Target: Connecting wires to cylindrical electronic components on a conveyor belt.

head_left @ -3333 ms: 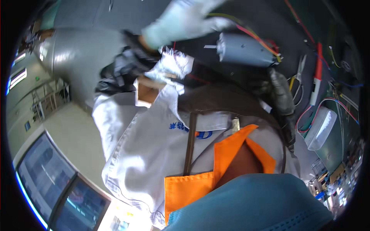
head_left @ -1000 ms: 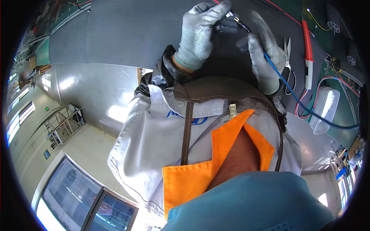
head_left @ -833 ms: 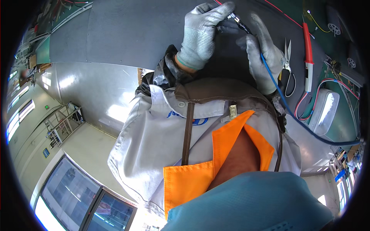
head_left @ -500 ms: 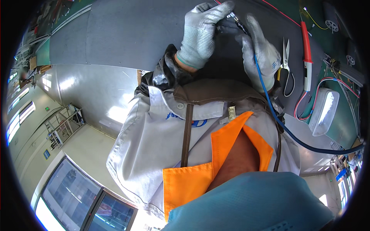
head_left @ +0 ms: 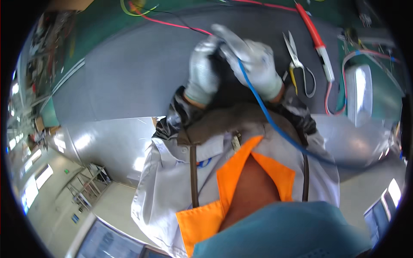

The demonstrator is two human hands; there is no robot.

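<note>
Bench was covered by a dark grey mat (head_left: 124, 81), with green surface (head_left: 101, 32) showing beyond its far edge. Glossy grey floor (head_left: 107, 137) reflected light at my left; past it stood one metal frame (head_left: 91, 184) near a cream wall (head_left: 122, 204) with dark glazing (head_left: 109, 241). Counted: two gloved hands, one blue cable, one pair of scissors (head_left: 293, 53), one red-and-white tool (head_left: 314, 36), one whitish block (head_left: 360, 96). My left hand (head_left: 203, 69) was curled, fingertips pinched at the end of one red wire (head_left: 167, 23), though motion blur softened them. My right hand (head_left: 254, 64) gripped the blue cable (head_left: 263, 111), which ran down across my front toward the right. Both sets of fingertips met above the mat; whatever lay between them was hidden. Scissors, tool and block lay to the right in that order, scissors nearest my right hand, blades slightly parted.
</note>
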